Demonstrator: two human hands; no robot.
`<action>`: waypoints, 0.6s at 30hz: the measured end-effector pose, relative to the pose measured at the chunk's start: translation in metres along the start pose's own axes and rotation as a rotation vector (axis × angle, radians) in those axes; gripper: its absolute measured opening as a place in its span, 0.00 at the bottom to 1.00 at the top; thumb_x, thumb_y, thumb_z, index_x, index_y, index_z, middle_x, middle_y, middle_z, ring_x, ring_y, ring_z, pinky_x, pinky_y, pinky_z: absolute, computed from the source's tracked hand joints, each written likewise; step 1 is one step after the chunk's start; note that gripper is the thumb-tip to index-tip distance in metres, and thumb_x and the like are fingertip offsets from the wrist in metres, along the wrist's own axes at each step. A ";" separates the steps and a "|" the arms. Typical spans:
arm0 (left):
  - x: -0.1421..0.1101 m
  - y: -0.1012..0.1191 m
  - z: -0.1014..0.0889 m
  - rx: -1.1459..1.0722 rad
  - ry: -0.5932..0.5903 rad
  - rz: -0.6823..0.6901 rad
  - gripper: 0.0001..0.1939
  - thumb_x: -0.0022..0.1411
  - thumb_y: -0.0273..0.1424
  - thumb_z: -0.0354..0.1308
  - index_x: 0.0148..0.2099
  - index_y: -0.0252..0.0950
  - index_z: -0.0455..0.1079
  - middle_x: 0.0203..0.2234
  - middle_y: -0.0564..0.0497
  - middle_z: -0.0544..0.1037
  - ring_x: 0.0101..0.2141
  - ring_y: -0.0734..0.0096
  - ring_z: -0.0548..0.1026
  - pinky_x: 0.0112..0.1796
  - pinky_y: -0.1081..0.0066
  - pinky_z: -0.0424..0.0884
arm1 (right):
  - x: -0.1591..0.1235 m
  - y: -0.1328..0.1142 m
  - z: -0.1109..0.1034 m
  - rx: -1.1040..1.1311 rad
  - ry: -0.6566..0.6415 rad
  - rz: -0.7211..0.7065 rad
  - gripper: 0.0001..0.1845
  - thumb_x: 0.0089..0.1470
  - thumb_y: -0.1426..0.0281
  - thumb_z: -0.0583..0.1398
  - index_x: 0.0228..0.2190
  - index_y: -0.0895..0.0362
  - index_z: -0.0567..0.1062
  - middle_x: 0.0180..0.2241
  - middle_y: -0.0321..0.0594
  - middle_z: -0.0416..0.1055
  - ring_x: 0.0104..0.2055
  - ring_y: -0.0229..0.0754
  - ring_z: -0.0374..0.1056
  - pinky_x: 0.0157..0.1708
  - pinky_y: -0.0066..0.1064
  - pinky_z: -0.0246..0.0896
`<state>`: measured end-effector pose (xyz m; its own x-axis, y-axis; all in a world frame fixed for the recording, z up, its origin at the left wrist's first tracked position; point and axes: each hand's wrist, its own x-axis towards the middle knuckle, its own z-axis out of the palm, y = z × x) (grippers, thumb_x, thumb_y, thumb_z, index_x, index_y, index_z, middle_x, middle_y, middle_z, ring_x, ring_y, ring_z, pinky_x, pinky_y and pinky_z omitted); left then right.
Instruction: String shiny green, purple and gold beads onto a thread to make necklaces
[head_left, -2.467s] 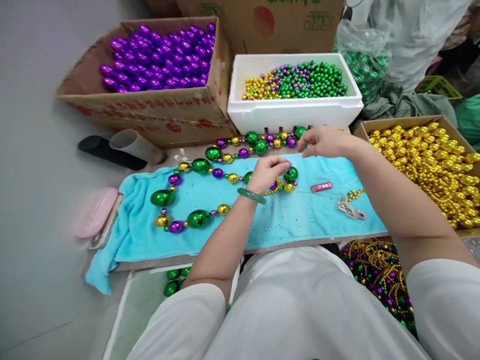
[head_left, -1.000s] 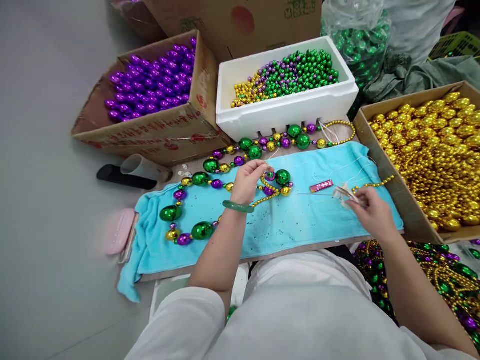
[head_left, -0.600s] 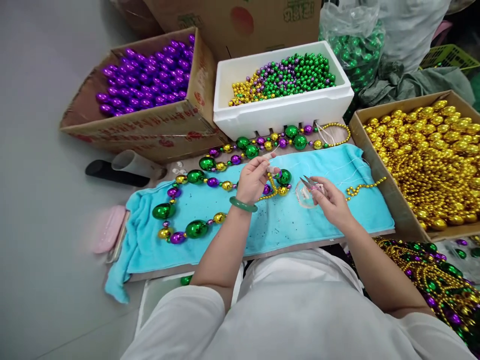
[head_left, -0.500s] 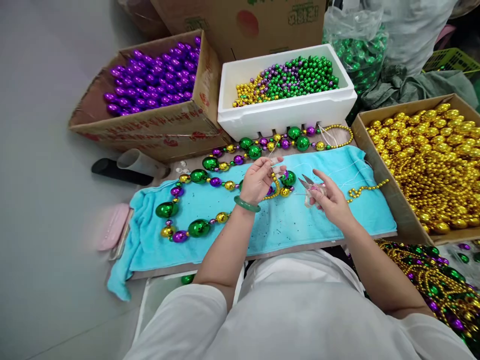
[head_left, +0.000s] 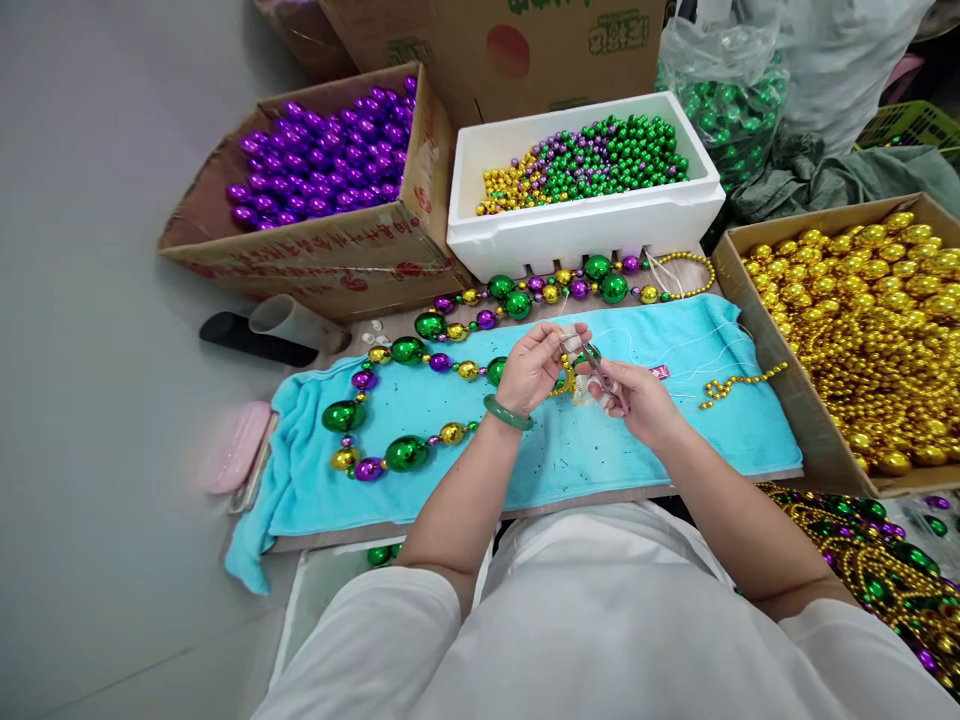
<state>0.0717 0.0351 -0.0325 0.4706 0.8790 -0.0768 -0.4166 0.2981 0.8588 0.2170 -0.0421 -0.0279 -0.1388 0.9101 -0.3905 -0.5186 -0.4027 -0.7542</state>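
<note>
Over the blue towel (head_left: 592, 450), my left hand (head_left: 531, 368) pinches the white string at the end of a bead necklace (head_left: 407, 453). Pale wraps show on its fingertips. Small scissors (head_left: 613, 392) with pinkish handles are in my right hand (head_left: 641, 400), their blades up against the string by the left fingertips. Whether the blades have closed on the string is too small to tell. The necklace of big green, purple and gold beads loops leftward on the towel, partly hidden behind my left hand and forearm.
A second bead necklace (head_left: 517, 305) lies behind the towel, before a white foam box (head_left: 585, 225) of small beads. Cardboard boxes hold purple beads (head_left: 322, 150) and gold beads (head_left: 862, 330). A short gold strand (head_left: 739, 382) and a small pink packet (head_left: 659, 372) lie on the towel's right.
My right hand picked up the scissors from the towel's right side and brought them left to the string at my left fingertips. My left hand has kept its pinch near the necklace end.
</note>
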 end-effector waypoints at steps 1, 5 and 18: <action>-0.001 0.000 0.000 0.006 -0.001 -0.009 0.12 0.53 0.35 0.65 0.33 0.35 0.66 0.43 0.46 0.78 0.45 0.63 0.77 0.47 0.64 0.70 | 0.002 0.000 0.002 0.031 -0.005 0.021 0.20 0.43 0.56 0.64 0.32 0.60 0.76 0.22 0.34 0.66 0.17 0.27 0.51 0.14 0.23 0.36; -0.005 -0.001 -0.001 0.023 -0.006 -0.027 0.13 0.52 0.35 0.66 0.33 0.35 0.66 0.42 0.45 0.78 0.45 0.62 0.76 0.46 0.64 0.70 | 0.007 0.001 0.005 0.135 -0.012 0.089 0.19 0.39 0.59 0.66 0.31 0.60 0.76 0.20 0.32 0.64 0.16 0.27 0.51 0.13 0.23 0.33; -0.007 -0.003 -0.006 0.045 -0.069 -0.018 0.14 0.51 0.37 0.66 0.32 0.35 0.67 0.38 0.46 0.79 0.42 0.63 0.77 0.45 0.65 0.69 | 0.013 0.001 0.006 0.208 -0.024 0.121 0.16 0.37 0.62 0.67 0.26 0.60 0.72 0.17 0.32 0.62 0.14 0.26 0.47 0.12 0.22 0.30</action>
<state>0.0647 0.0305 -0.0376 0.5308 0.8454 -0.0591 -0.3731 0.2958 0.8794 0.2092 -0.0306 -0.0306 -0.2296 0.8594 -0.4568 -0.6593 -0.4826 -0.5765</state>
